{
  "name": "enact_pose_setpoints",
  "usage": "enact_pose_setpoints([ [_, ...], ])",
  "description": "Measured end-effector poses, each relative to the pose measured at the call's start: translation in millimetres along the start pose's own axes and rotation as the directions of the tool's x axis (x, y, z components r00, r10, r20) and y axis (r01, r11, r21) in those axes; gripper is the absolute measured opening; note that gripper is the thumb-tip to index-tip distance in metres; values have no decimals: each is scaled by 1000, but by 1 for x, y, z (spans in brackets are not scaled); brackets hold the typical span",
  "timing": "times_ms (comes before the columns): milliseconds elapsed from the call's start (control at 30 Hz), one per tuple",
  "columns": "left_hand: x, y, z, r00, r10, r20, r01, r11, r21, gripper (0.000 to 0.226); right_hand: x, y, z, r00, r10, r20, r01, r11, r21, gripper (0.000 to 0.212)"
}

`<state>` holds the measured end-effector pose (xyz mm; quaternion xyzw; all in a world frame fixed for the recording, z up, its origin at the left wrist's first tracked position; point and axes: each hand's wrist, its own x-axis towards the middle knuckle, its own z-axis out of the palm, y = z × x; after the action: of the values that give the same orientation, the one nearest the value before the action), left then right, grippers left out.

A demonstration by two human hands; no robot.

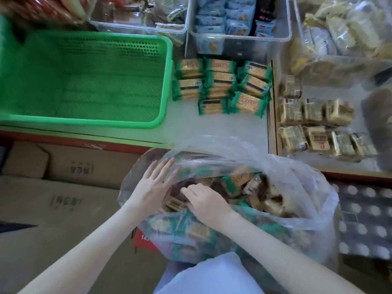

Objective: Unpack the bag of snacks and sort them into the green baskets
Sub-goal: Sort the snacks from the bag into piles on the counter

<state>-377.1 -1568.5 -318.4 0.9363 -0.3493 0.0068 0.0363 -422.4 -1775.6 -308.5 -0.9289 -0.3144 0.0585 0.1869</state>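
Note:
A clear plastic bag [282, 166] full of snack packs sits in front of me, below the counter edge. My left hand [153, 183] lies flat with straight fingers against the bag's left rim. Inside the bag's mouth, my right hand [203, 200] curls its fingers down among brown and green packs; what they hold is hidden. An empty green basket [163, 81] stands on the counter at the left. Several green-wrapped cracker packs [222, 85] lie in rows to its right. Several gold-wrapped packs [314, 126] lie further right.
Clear bins [239, 39] of packaged snacks line the back of the counter. Cardboard boxes [63, 187] are stacked below the counter on the left. A dotted mat [364, 219] lies at the right. A dark blurred object [379, 124] intrudes at the right edge.

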Motion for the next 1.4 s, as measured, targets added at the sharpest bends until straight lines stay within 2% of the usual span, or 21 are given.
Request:
enact_pose_setpoints([
  [67, -20, -8, 1, 998, -48, 40, 47, 999, 18, 76, 14, -17, 13, 985, 63, 159, -55, 997, -53, 56],
  [133, -35, -12, -1, 997, -56, 43, 55, 998, 24, 70, 27, -29, 26, 949, 129, 287, -99, 988, -118, 54],
  [200, -45, -13, -4, 998, -42, 40, 42, 999, 21, 54, 38, -34, 38, 912, 219, 346, -188, 975, -120, 50],
  [333, -49, -14, -12, 998, -43, 41, 46, 995, -88, 48, 48, -36, 38, 864, 296, 407, -278, 955, -104, 43],
  [433, -38, -15, -25, 997, -71, -41, 62, 978, -201, 44, 47, -29, 10, 863, 326, 385, -359, 933, 14, 38],
  [500, -22, -15, -35, 989, -104, -104, 74, 964, -255, 41, 40, -20, -18, 895, 309, 321, -364, 922, 129, 43],
  [567, -1, -14, -47, 981, -124, -148, 80, 958, -275, 38, 30, -7, -51, 917, 295, 267, -361, 899, 248, 51],
  [633, 26, -10, -58, 977, -114, -180, 63, 961, -268, 37, 18, 9, -83, 931, 301, 207, -357, 872, 334, 51],
  [700, 58, 0, -68, 975, -85, -204, 29, 965, -262, 37, 4, 30, -110, 907, 387, 168, -421, 816, 395, 46],
  [800, 107, 29, -80, 975, -25, -221, -34, 965, -261, 37, -21, 75, -139, 820, 570, 49, -530, 724, 441, 40],
  [867, 137, 55, -83, 977, 21, -212, -74, 967, -245, 39, -45, 109, -153, 715, 698, -37, -584, 626, 516, 40],
  [933, 164, 83, -80, 979, 54, -197, -104, 962, -254, 40, -72, 144, -166, 572, 816, -83, -587, 478, 653, 34],
  [1033, 203, 126, -72, 981, 71, -180, -118, 958, -263, 41, -113, 200, -179, 311, 949, -44, -475, 196, 858, 26],
  [1100, 228, 155, -63, 985, 79, -156, -118, 957, -265, 43, -143, 239, -181, 133, 991, 4, -434, 54, 899, 26],
  [1133, 240, 169, -58, 987, 82, -138, -117, 957, -265, 44, -158, 256, -181, 74, 997, 24, -451, 12, 892, 30],
  [1167, 251, 182, -53, 990, 84, -118, -113, 957, -266, 44, -172, 271, -181, 43, 998, 45, -473, -20, 881, 36],
  [1233, 269, 204, -42, 993, 84, -81, -103, 958, -269, 44, -193, 295, -180, 41, 995, 85, -482, -55, 874, 45],
  [1333, 284, 226, -24, 997, 77, -24, -80, 963, -257, 34, -206, 322, -182, 104, 990, 100, -461, -41, 887, 44],
  [1400, 289, 233, -17, 998, 53, 24, -45, 968, -246, 35, -207, 331, -185, 181, 979, 91, -463, 3, 887, 42],
])
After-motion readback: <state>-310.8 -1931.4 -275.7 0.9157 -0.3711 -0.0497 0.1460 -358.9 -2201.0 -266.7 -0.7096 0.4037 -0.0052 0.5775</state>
